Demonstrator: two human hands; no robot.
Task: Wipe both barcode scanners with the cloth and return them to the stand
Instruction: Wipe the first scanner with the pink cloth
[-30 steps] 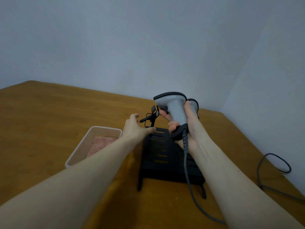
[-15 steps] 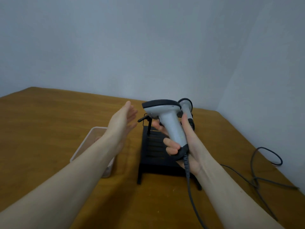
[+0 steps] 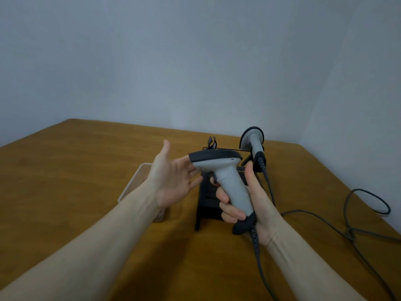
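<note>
Right hand (image 3: 256, 205) grips the grey scanner (image 3: 225, 181) by its handle, lifted just in front of the black stand (image 3: 206, 205). Left hand (image 3: 171, 179), fingers spread, touches the scanner's head. Second scanner (image 3: 252, 142) sits on the stand. Brown desk (image 3: 76, 166), pale walls behind.

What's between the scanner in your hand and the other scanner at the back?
In the head view, only the black stand's thin top bar.
</note>
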